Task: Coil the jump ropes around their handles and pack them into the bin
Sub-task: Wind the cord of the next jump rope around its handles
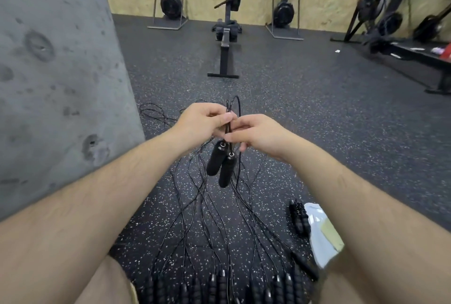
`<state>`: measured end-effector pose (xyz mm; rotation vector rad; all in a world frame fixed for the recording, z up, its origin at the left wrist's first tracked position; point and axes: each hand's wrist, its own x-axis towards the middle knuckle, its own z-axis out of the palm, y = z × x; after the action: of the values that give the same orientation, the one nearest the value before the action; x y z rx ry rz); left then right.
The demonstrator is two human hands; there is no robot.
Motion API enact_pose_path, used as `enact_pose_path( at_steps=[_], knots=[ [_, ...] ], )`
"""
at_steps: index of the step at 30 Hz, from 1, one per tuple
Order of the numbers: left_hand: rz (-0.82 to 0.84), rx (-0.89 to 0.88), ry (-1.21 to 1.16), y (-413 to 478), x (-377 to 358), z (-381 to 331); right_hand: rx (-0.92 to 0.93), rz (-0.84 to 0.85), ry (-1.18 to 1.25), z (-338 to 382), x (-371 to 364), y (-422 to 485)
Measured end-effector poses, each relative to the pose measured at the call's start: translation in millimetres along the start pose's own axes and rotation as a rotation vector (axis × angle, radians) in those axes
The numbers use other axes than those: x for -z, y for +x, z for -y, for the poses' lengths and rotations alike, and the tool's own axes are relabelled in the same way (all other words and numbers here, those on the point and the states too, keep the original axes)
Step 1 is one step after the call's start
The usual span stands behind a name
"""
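Head view: left hand [203, 120] and right hand [260, 136] pinch the cord of a jump rope [227, 172], its black handles [214, 161] dangling above other ropes [211, 218] on the near floor [317, 113].

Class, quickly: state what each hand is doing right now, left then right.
Left hand: pinches the jump rope cord, its handles dangling below.
Right hand: pinches the same cord.

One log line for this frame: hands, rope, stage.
left hand: pinches rope | right hand: pinches rope | handles: paired, hanging below hands, unwrapped | other ropes: loose on floor
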<state>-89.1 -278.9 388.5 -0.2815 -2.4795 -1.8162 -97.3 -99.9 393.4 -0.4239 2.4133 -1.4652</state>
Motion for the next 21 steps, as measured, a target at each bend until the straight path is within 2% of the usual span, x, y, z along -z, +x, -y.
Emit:
enact_pose_path(
  at_steps=[4, 9, 16, 21],
  knots=[
    [-0.042, -0.005, -0.031, 3.8, -3.8, -3.0, 0.011, -0.133, -0.051, -0.8, -4.9, 4.0],
    [-0.098, 0.043, -0.095, 2.7, -3.3, -2.3, 0.089, -0.292, 0.08, 5.1, -2.4, 6.1],
    [0.016, 0.055, -0.123, -11.7, -13.4, -0.5, 0.13, -0.316, 0.208, 11.4, -2.9, 3.3],
    [-0.045, 0.038, -0.177, -10.6, -20.2, -9.9, 0.113, -0.343, 0.221, 9.5, -3.6, -0.3]
  ],
)
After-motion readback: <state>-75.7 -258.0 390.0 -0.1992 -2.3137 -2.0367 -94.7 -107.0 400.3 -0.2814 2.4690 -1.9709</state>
